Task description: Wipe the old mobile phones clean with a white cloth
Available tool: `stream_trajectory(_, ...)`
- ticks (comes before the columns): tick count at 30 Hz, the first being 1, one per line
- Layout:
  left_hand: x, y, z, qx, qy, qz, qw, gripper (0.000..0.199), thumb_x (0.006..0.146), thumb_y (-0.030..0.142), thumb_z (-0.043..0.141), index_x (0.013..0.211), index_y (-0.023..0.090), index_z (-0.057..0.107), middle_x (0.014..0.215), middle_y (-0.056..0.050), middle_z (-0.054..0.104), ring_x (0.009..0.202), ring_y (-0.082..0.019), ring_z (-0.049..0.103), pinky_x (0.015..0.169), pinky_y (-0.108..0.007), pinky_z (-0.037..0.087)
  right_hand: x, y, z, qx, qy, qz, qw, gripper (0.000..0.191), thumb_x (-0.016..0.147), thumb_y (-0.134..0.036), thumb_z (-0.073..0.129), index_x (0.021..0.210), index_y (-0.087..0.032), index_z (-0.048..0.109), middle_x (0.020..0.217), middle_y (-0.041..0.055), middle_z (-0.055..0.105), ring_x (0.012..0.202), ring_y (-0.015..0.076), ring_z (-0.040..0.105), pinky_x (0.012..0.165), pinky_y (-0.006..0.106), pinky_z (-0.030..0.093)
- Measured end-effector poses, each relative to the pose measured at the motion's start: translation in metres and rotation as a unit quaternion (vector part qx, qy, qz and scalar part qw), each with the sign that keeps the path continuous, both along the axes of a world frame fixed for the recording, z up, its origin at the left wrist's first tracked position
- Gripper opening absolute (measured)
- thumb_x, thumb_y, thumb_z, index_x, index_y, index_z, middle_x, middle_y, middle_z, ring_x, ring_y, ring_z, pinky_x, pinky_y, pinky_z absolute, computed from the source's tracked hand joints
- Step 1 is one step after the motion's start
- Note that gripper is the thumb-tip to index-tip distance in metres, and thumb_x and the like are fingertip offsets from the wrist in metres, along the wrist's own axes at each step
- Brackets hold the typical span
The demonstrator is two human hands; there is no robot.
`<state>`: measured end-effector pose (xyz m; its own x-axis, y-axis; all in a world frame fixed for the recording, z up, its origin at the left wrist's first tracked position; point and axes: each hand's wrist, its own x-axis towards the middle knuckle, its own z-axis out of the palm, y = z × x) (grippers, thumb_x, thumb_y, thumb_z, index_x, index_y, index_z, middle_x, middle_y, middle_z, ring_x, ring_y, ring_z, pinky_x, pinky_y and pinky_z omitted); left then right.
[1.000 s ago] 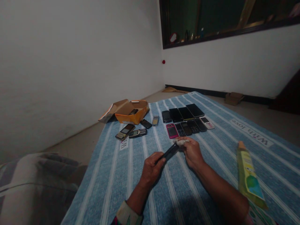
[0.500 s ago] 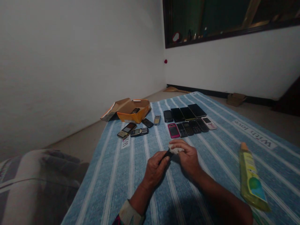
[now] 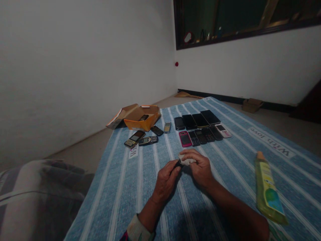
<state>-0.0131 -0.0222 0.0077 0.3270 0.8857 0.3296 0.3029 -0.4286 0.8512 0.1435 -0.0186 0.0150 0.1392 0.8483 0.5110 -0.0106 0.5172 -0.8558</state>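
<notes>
My left hand (image 3: 165,180) is closed around a slim black mobile phone (image 3: 179,164), mostly hidden by the fingers. A crumpled white cloth (image 3: 186,161) is pinched in my right hand (image 3: 202,170) and touches the phone's far end. Just beyond my hands, a pink phone (image 3: 185,139) begins a row of small phones that ends with a white one (image 3: 223,131). Larger dark phones (image 3: 200,121) lie behind that row. Left of these are a keypad phone (image 3: 148,140), a brown-and-silver phone (image 3: 134,139) and other small phones.
An open orange cardboard box (image 3: 140,125) with a phone inside stands at the far left of the blue striped cloth surface (image 3: 125,201). On the right lies a bottle of yellow-green liquid (image 3: 270,190). A grey-and-white draped fabric (image 3: 37,197) is at lower left.
Both hands stay nearly in place, with the cloth still against the phone's end. Less of the black phone shows between them now. The whole view has shifted very slightly.
</notes>
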Motion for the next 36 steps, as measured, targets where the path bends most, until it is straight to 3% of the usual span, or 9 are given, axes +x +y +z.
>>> stream_trajectory(6,-0.001,0.001,-0.001,0.011,0.007,0.013,1.000,0.028,0.095,0.032,0.049,0.111,0.019,0.067,0.102,-0.006,0.071,0.094,-0.019,0.064,0.086,-0.031,0.049,0.006,0.009,-0.008,-0.011,-0.002,-0.021,1.000,0.035,0.062,-0.006,0.044,0.071,-0.024,0.072,0.088,0.0033,0.071,0.087,0.0194,0.066,0.079,0.031,0.051)
stream_trajectory(14,-0.001,0.000,0.001,0.017,0.009,0.016,1.000,0.028,0.094,0.032,0.049,0.112,0.018,0.066,0.102,-0.006,0.071,0.095,-0.019,0.065,0.087,-0.032,0.050,0.002,0.002,-0.001,0.027,-0.039,-0.007,0.999,0.038,0.061,-0.006,0.043,0.076,-0.024,0.073,0.093,0.0038,0.071,0.091,0.0199,0.066,0.084,0.033,0.050)
stream_trajectory(19,-0.002,0.002,-0.001,0.024,0.004,0.022,0.999,0.028,0.094,0.031,0.050,0.113,0.019,0.066,0.106,-0.007,0.072,0.098,-0.020,0.065,0.089,-0.032,0.050,0.004,0.013,-0.006,-0.122,0.069,0.002,0.990,0.027,0.058,-0.014,0.047,0.065,-0.022,0.072,0.079,0.0036,0.071,0.077,0.0199,0.064,0.071,0.031,0.049)
stream_trajectory(22,-0.002,0.001,-0.001,0.023,-0.001,0.029,0.999,0.029,0.094,0.032,0.050,0.114,0.019,0.067,0.107,-0.007,0.072,0.100,-0.020,0.065,0.090,-0.033,0.050,0.002,0.015,-0.005,-0.231,0.174,0.039,0.956,0.022,0.056,-0.018,0.052,0.064,-0.019,0.072,0.072,0.0031,0.070,0.065,0.0176,0.061,0.059,0.027,0.046)
stream_trajectory(25,-0.001,0.001,0.000,0.021,-0.006,0.031,0.999,0.028,0.093,0.031,0.051,0.114,0.020,0.066,0.109,-0.007,0.071,0.102,-0.020,0.065,0.092,-0.034,0.050,-0.001,0.013,0.000,-0.261,0.239,0.066,0.933,0.019,0.054,-0.018,0.056,0.064,-0.018,0.071,0.075,0.0034,0.071,0.067,0.0178,0.062,0.060,0.027,0.047)
stream_trajectory(29,0.000,0.000,0.001,0.024,-0.012,0.028,0.999,0.028,0.093,0.030,0.051,0.115,0.020,0.065,0.110,-0.007,0.070,0.103,-0.019,0.065,0.093,-0.033,0.050,0.000,0.009,0.003,-0.208,0.209,0.039,0.955,0.019,0.058,-0.015,0.055,0.067,-0.020,0.072,0.080,0.0030,0.072,0.074,0.0185,0.065,0.068,0.029,0.049)
stream_trajectory(33,0.000,0.000,0.001,0.029,-0.009,0.037,0.999,0.028,0.094,0.031,0.051,0.115,0.020,0.065,0.108,-0.007,0.070,0.101,-0.020,0.065,0.092,-0.033,0.050,0.001,0.005,0.002,-0.096,0.085,-0.009,0.992,0.027,0.063,-0.012,0.049,0.070,-0.022,0.073,0.086,0.0036,0.072,0.084,0.0198,0.065,0.078,0.032,0.050)
stream_trajectory(36,-0.001,-0.001,-0.001,0.038,-0.006,0.050,0.998,0.027,0.094,0.033,0.051,0.113,0.020,0.065,0.106,-0.008,0.070,0.097,-0.020,0.065,0.091,-0.033,0.051,0.000,0.001,0.001,-0.015,0.012,-0.028,0.999,0.032,0.065,-0.008,0.046,0.074,-0.024,0.072,0.090,0.0039,0.071,0.089,0.0201,0.066,0.082,0.033,0.051)
